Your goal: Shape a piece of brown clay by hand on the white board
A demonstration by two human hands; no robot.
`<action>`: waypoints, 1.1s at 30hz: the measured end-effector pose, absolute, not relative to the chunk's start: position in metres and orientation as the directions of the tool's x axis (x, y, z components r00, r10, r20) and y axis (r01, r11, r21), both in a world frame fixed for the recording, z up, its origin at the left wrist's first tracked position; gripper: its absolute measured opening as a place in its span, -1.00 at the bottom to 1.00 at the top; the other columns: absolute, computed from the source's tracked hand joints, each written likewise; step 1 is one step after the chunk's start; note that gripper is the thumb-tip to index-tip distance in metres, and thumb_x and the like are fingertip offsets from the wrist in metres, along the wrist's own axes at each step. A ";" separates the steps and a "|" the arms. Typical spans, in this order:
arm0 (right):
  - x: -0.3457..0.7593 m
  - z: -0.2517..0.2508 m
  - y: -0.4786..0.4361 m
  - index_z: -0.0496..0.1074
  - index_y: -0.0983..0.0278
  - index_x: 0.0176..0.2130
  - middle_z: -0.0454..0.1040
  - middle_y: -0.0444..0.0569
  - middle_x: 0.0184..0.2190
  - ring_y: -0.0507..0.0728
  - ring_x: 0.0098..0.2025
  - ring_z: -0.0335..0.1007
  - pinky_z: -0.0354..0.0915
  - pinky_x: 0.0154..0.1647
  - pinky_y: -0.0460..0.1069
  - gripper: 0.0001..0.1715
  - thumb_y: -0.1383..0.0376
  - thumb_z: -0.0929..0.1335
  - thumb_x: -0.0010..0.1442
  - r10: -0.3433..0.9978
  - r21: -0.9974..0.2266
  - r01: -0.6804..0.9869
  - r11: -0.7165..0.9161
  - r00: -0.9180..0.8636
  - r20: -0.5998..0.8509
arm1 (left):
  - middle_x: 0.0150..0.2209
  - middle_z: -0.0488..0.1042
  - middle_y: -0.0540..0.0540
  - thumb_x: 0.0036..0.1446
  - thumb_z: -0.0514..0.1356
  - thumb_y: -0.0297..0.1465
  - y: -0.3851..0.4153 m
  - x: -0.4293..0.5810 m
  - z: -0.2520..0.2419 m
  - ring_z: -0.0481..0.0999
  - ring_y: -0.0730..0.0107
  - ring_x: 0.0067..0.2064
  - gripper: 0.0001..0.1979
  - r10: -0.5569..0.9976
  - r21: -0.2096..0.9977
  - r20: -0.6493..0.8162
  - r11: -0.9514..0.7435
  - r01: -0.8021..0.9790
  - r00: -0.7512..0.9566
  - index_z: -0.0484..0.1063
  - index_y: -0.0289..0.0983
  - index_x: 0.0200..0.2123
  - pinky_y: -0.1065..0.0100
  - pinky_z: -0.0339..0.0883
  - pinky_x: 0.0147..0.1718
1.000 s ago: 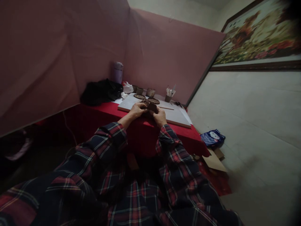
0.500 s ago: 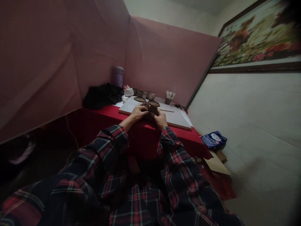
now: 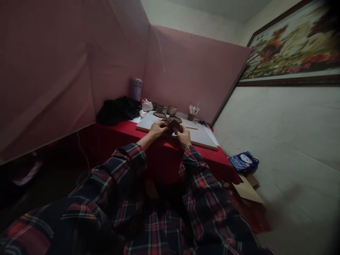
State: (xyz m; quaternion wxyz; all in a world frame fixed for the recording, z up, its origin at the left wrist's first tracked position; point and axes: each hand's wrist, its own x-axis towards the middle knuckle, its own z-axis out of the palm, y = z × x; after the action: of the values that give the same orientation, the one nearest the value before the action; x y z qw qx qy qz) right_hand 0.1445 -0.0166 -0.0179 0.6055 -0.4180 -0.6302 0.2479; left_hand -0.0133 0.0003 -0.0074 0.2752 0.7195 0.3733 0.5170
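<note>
Between both hands is a dark brown, flat-looking piece (image 3: 173, 124), held at the front edge of a pale board (image 3: 203, 139). My left hand (image 3: 157, 130) pinches its left side. Fingers of my right hand (image 3: 183, 136) close on its right side, partly behind it. Just beyond the hands, a round dark-rimmed disc (image 3: 159, 115) and a second brown disc (image 3: 175, 119) lie on the board. A thin stick (image 3: 192, 128) rests to the right of them. The piece's material is too dark to tell.
Small pots (image 3: 159, 108) and a cup of tools (image 3: 191, 115) stand behind the board. A black bag (image 3: 118, 110) and a purple bottle (image 3: 136, 89) are at the back left. Red cloth (image 3: 212, 159) covers the table. A blue packet (image 3: 243, 162) lies low at the right.
The brown piece has turned between my hands and now shows a pointed upper edge. My right fingers have shifted on it. The whole view has moved slightly.
</note>
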 end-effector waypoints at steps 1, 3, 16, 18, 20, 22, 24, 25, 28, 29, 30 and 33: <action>0.144 -0.017 -0.017 0.42 0.30 -0.21 0.55 -0.04 -0.28 0.11 -0.23 0.46 0.38 -0.14 0.00 -0.65 0.18 0.36 -0.01 0.824 -0.817 0.239 0.525 0.097 0.558 | -0.37 0.55 -0.09 -0.02 0.24 -0.38 -0.001 -0.013 -0.007 0.48 0.34 -0.32 -0.84 0.813 0.769 0.558 -0.582 0.265 0.167 0.54 -0.34 -0.36 0.37 0.33 -0.31; 0.143 -0.016 -0.019 0.41 0.27 -0.19 0.54 -0.05 -0.25 0.10 -0.23 0.44 0.38 -0.18 -0.02 -0.65 0.20 0.36 -0.02 0.803 -0.799 0.278 0.533 0.129 0.582 | -0.30 0.57 -0.10 0.00 0.25 -0.40 -0.002 -0.012 -0.006 0.49 0.31 -0.25 -0.85 0.782 0.719 0.611 -0.612 0.331 0.120 0.55 -0.30 -0.33 0.33 0.34 -0.21; 0.145 -0.023 -0.022 0.38 0.26 -0.28 0.51 -0.11 -0.36 0.06 -0.39 0.40 0.40 -0.34 -0.04 -0.76 0.24 0.33 -0.03 0.816 -0.823 0.277 0.496 0.175 0.551 | -0.30 0.55 -0.07 -0.18 0.30 -0.45 0.015 -0.013 -0.012 0.48 0.32 -0.26 -0.69 0.773 0.679 0.581 -0.633 0.371 0.256 0.53 -0.33 -0.26 0.34 0.36 -0.21; 0.144 -0.022 -0.025 0.40 0.24 -0.29 0.53 -0.10 -0.33 0.10 -0.30 0.44 0.40 -0.21 0.00 -0.78 0.27 0.35 -0.04 0.787 -0.779 0.353 0.518 0.161 0.596 | -0.33 0.55 -0.06 -0.17 0.29 -0.46 0.016 -0.015 -0.012 0.48 0.31 -0.27 -0.72 0.763 0.637 0.595 -0.639 0.431 0.253 0.53 -0.32 -0.27 0.33 0.36 -0.23; 0.144 -0.021 -0.027 0.42 0.23 -0.30 0.54 -0.10 -0.31 0.13 -0.23 0.45 0.36 -0.10 0.02 -0.79 0.26 0.36 -0.03 0.761 -0.735 0.432 0.523 0.152 0.631 | -0.31 0.56 -0.07 -0.13 0.23 -0.52 0.014 -0.016 -0.011 0.49 0.29 -0.24 -0.71 0.741 0.573 0.630 -0.646 0.504 0.233 0.54 -0.29 -0.25 0.32 0.35 -0.20; 0.143 -0.020 -0.029 0.44 0.21 -0.31 0.55 -0.11 -0.33 0.14 -0.22 0.44 0.34 -0.07 0.03 -0.81 0.23 0.36 -0.01 0.762 -0.716 0.483 0.504 0.142 0.632 | -0.26 0.57 -0.10 -0.12 0.18 -0.58 0.012 -0.018 -0.010 0.49 0.26 -0.19 -0.65 0.715 0.506 0.668 -0.639 0.579 0.206 0.55 -0.24 -0.22 0.30 0.34 -0.14; 0.144 -0.020 -0.028 0.45 0.20 -0.31 0.55 -0.11 -0.34 0.15 -0.23 0.44 0.33 -0.07 0.04 -0.82 0.23 0.35 -0.01 0.785 -0.714 0.526 0.462 0.132 0.605 | -0.23 0.57 -0.10 -0.12 0.16 -0.59 0.013 -0.021 -0.010 0.49 0.24 -0.17 -0.63 0.713 0.491 0.672 -0.633 0.598 0.202 0.55 -0.23 -0.20 0.30 0.33 -0.12; 0.145 -0.020 -0.027 0.46 0.20 -0.31 0.55 -0.11 -0.34 0.16 -0.23 0.44 0.33 -0.07 0.05 -0.82 0.25 0.35 -0.01 0.800 -0.713 0.547 0.439 0.124 0.588 | -0.23 0.57 -0.10 -0.13 0.16 -0.58 0.013 -0.022 -0.010 0.50 0.24 -0.17 -0.63 0.721 0.507 0.658 -0.637 0.580 0.217 0.55 -0.24 -0.20 0.30 0.33 -0.12; 0.147 -0.021 -0.023 0.46 0.19 -0.30 0.55 -0.11 -0.33 0.16 -0.22 0.44 0.32 -0.07 0.07 -0.81 0.26 0.35 -0.01 0.828 -0.709 0.587 0.390 0.114 0.549 | -0.24 0.58 -0.07 -0.13 0.18 -0.53 0.018 -0.025 -0.014 0.50 0.26 -0.18 -0.64 0.753 0.597 0.604 -0.645 0.477 0.263 0.55 -0.28 -0.19 0.32 0.35 -0.13; 0.147 -0.021 -0.022 0.46 0.19 -0.30 0.55 -0.11 -0.33 0.16 -0.22 0.44 0.32 -0.07 0.07 -0.81 0.26 0.36 -0.01 0.828 -0.709 0.587 0.390 0.113 0.549 | -0.24 0.58 -0.07 -0.14 0.18 -0.52 0.019 -0.025 -0.015 0.50 0.26 -0.18 -0.64 0.758 0.618 0.595 -0.644 0.451 0.267 0.55 -0.28 -0.19 0.32 0.35 -0.14; 0.147 -0.022 -0.022 0.46 0.19 -0.30 0.54 -0.11 -0.33 0.15 -0.23 0.44 0.33 -0.07 0.07 -0.81 0.26 0.36 -0.01 0.826 -0.709 0.584 0.395 0.112 0.552 | -0.23 0.58 -0.07 -0.14 0.18 -0.51 0.020 -0.025 -0.016 0.50 0.27 -0.19 -0.64 0.760 0.628 0.593 -0.644 0.436 0.267 0.55 -0.29 -0.20 0.33 0.36 -0.14; 0.148 -0.021 -0.021 0.47 0.19 -0.28 0.55 -0.12 -0.33 0.15 -0.22 0.44 0.33 -0.06 0.07 -0.79 0.27 0.36 -0.01 0.825 -0.711 0.584 0.392 0.119 0.553 | -0.29 0.57 -0.06 -0.17 0.16 -0.53 0.022 -0.024 -0.016 0.49 0.30 -0.24 -0.66 0.766 0.628 0.593 -0.633 0.453 0.249 0.56 -0.30 -0.24 0.34 0.36 -0.18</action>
State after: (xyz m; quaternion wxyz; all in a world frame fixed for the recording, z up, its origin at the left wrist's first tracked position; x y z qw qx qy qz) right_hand 0.1477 -0.0213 -0.0214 0.5187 -0.5387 -0.6536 0.1162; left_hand -0.0243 0.0218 -0.0160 0.1669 0.7726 0.3944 0.4687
